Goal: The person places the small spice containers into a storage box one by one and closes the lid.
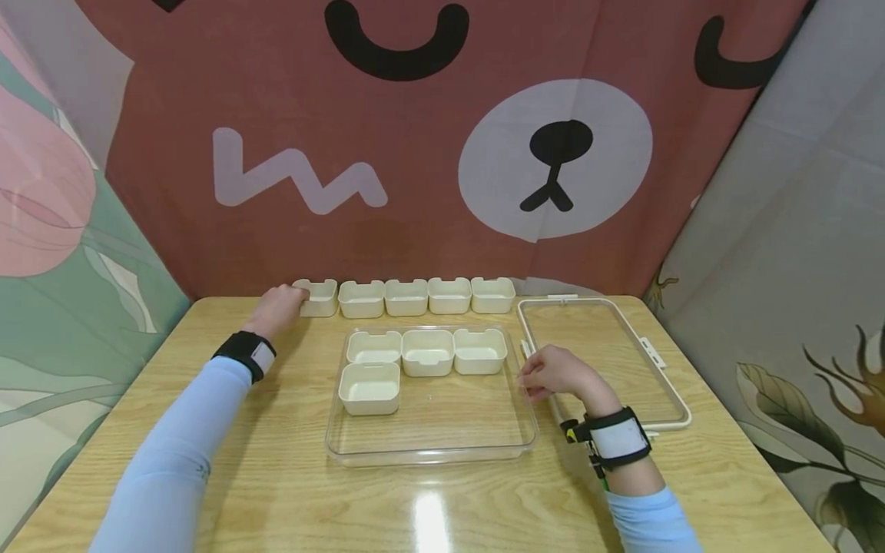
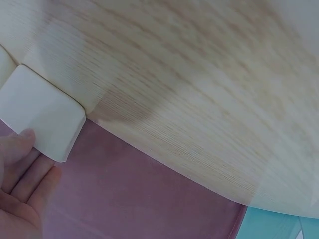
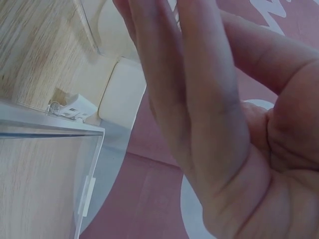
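Printed cloth hangs behind us: one reddish-brown fabric backdrop bearing a cartoon bear face, flanked by two leaf-patterned curtains. Before it stands one light wood-grain table.

Back edge of table: we list five small, open, cream plastic boxes in a row. Leftmost is one cream rectangular box with a dip in its rim, upright, just beside its neighbour. Our left hand grips it at its left side, thumb against the wall, fingers bent beneath the thumb.

Centre: one transparent rectangular plastic tray. Contents, four matching cream boxes: three side by side along the back, one at the left, in front of the back-left box.

Right: one clear rectangular lid with a white rim and clips, lying flat near the tray.

Our right hand is between tray and lid, fingers slack and slightly bent, grasping nothing that we can see; we cannot tell whether it touches either edge.

Worn: light-blue sleeves, and one black band with a white patch per wrist.
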Tool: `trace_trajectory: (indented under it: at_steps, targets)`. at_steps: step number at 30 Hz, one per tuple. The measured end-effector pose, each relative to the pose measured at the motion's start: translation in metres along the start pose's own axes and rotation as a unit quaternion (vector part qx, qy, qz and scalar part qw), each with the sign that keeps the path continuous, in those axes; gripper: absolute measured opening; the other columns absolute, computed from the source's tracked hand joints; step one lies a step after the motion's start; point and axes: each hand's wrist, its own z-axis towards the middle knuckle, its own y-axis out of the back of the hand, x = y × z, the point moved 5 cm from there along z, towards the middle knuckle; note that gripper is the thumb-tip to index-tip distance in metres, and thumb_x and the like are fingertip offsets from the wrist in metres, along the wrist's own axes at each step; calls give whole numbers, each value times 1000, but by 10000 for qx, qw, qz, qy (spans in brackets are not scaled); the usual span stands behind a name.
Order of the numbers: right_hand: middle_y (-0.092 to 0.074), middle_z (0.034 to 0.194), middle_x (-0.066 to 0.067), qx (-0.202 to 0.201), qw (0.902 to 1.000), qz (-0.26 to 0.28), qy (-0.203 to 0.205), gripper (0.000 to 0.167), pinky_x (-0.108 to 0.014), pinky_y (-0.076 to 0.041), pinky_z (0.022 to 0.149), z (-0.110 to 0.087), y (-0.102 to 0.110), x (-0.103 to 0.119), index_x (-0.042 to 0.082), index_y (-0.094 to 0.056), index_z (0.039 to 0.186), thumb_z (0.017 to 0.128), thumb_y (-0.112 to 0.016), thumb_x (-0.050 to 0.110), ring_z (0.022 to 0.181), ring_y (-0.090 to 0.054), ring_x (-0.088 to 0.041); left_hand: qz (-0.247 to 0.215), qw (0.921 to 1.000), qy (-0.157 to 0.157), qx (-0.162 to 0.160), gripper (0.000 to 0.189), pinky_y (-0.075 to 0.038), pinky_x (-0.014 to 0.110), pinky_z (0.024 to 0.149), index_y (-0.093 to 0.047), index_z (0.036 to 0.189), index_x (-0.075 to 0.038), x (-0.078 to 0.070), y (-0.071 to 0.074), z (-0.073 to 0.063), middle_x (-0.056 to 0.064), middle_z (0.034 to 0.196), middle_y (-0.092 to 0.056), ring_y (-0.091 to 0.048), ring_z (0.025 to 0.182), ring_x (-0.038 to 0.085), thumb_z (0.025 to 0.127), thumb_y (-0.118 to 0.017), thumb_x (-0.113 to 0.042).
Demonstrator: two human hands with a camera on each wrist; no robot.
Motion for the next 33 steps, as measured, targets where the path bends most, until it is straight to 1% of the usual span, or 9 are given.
trace_trajectory:
  at_steps: [7,13,17,21,26,29,33]
  targets:
    - [-68,86,-19,15,10000,31,-18,16,-31,-57,65,0,0,1,-9,-65,95,89,-61,6,68,-67,-16,66,10000,-48,-3,21,-47,40,57,-70,91,-1,-1,3,-3,15,76,-66,-57,61,25,81,-57,12]
    - [-68,86,-19,-2,10000,31,-37,16,-30,-57,64,1,-1,0,-9,-65,95,89,-62,6,67,-67,-15,83,9999,-44,46,22,-47,43,56,-70,91,-2,2,2,-4,16,76,-66,-58,62,27,82,-55,12]
    - [-68,85,-18,-5,10000,18,-42,16,-30,-57,64,2,0,0,-9,-65,95,89,-62,6,67,-67,-15,183,9998,-99,-38,21,-47,44,54,-70,89,-3,4,2,-4,15,76,-66,-58,61,29,82,-55,11]
    - [-68,85,-18,-31,10000,17,-34,16,-31,-57,64,3,1,1,-8,-65,94,89,-62,6,67,-67,-15,285,9993,-159,-208,20,-47,46,52,-69,88,-3,1,10,-5,16,75,-66,-58,60,30,80,-57,10]
    - [-68,84,-15,-42,10000,-19,-34,15,-30,-57,64,1,1,1,-7,-66,94,89,-63,7,68,-67,-15,293,9985,-240,-389,16,-47,46,50,-68,84,-4,-10,26,-8,15,71,-65,-58,57,30,77,-59,8]
    - [-68,83,-14,-44,10000,-40,-17,15,-30,-56,64,0,1,2,-7,-66,93,89,-63,7,67,-67,-15,356,9977,-270,-509,14,-46,45,46,-66,81,-4,-13,30,-10,13,67,-62,-56,54,28,78,-59,7]
    - [-68,85,-16,-27,10000,-35,2,15,-30,-57,65,-1,0,2,-7,-66,94,89,-63,7,67,-67,-15,502,9964,-280,-627,11,-43,44,43,-63,78,-5,-15,34,-13,11,62,-58,-52,50,27,78,-59,5]
